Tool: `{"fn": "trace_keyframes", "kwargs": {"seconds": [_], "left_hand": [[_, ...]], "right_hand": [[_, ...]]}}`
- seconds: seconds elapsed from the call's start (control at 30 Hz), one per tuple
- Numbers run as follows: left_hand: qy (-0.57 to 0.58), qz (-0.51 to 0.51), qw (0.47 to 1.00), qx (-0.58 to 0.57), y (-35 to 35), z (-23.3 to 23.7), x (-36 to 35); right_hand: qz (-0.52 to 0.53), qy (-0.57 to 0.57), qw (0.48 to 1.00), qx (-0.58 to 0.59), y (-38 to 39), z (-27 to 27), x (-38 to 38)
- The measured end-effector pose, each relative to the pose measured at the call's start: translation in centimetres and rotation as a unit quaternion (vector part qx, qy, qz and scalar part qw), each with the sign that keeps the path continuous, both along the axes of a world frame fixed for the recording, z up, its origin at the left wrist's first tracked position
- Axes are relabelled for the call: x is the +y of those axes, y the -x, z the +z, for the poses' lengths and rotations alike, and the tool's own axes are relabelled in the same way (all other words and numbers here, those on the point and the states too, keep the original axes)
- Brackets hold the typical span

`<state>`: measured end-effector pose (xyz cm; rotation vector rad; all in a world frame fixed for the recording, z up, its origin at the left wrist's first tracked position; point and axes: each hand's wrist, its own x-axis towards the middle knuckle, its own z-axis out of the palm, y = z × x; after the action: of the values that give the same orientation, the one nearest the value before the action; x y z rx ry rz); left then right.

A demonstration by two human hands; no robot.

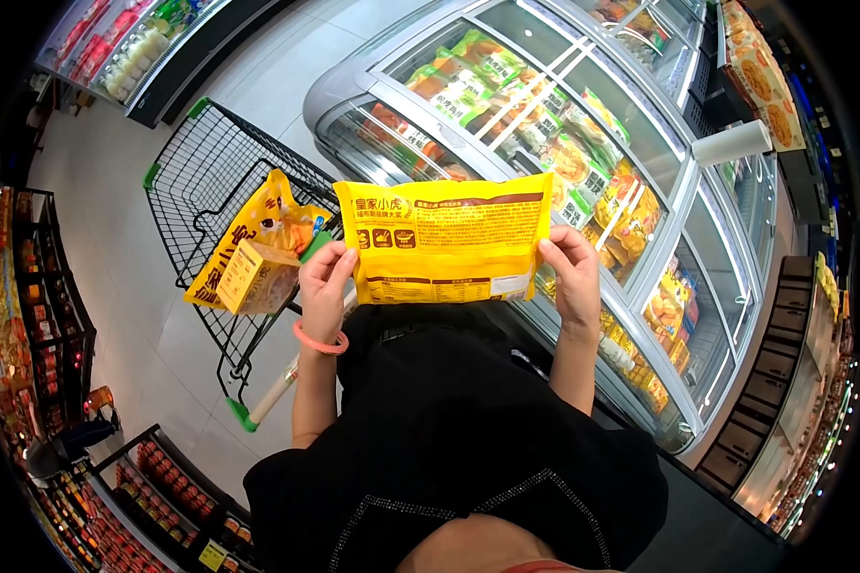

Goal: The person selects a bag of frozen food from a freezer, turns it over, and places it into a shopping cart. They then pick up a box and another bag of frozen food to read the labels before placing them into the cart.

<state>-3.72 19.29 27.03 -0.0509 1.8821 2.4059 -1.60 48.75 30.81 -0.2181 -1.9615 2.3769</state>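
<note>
head view: yellow packet (444,239) between left hand (325,286) and right hand (573,277), each gripping side edge.

Supermarket aisle, glass-lidded freezers (680,181) full of packed food from 12 to 4 o'clock, wire cart (201,162) at 10 o'clock, shelves (43,286) of jars at 8 o'clock, chiller (134,53) at 11 o'clock, tiled floor (115,239).

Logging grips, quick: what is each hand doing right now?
Left hand: closed on the yellow packet.
Right hand: closed on the yellow packet too.
</note>
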Motion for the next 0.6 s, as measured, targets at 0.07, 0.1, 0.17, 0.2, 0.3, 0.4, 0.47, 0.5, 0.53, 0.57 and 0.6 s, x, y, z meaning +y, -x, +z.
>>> {"fn": "trace_keyframes", "kwargs": {"seconds": [0.07, 0.1, 0.17, 0.2, 0.3, 0.4, 0.47, 0.5, 0.53, 0.57, 0.6], "left_hand": [[-0.003, 0.003, 1.000, -0.002, -0.1, 0.1, 0.1], [-0.006, 0.002, 1.000, -0.003, -0.1, 0.1, 0.1], [-0.011, 0.000, 1.000, -0.005, -0.2, -0.1, -0.1], [-0.012, 0.001, 1.000, -0.006, -0.2, -0.1, -0.1], [-0.016, 0.000, 1.000, -0.016, -0.3, -0.3, 0.0], [-0.023, -0.006, 0.999, -0.025, -0.2, -0.7, 0.1], [-0.026, -0.011, 0.999, -0.024, -0.1, -1.0, 0.2], [-0.027, -0.015, 0.999, -0.025, 0.0, -1.1, 0.3], [-0.027, -0.019, 0.999, -0.026, 0.0, -1.1, 0.3], [-0.027, -0.023, 0.999, -0.027, 0.1, -1.1, 0.4], [-0.027, -0.023, 0.999, -0.027, 0.1, -1.2, 0.5]], "right_hand": [[0.000, 0.003, 1.000, 0.002, 0.0, -0.2, 0.0], [0.002, 0.002, 1.000, 0.004, 0.0, -0.2, -0.1], [0.003, 0.000, 1.000, 0.004, -0.1, -0.3, -0.2], [0.002, -0.001, 1.000, 0.003, -0.1, -0.3, -0.3], [0.000, -0.005, 1.000, 0.001, -0.2, -0.4, -0.2], [-0.003, -0.011, 1.000, 0.002, -0.5, -0.7, -0.1], [-0.007, -0.013, 1.000, 0.002, -0.6, -0.9, 0.0], [-0.009, -0.013, 1.000, 0.001, -0.7, -1.0, 0.0], [-0.011, -0.013, 1.000, 0.001, -0.7, -1.1, 0.1], [-0.014, -0.009, 1.000, 0.000, -0.7, -1.1, 0.1], [-0.018, -0.005, 1.000, -0.001, -0.7, -1.1, 0.0]]}}
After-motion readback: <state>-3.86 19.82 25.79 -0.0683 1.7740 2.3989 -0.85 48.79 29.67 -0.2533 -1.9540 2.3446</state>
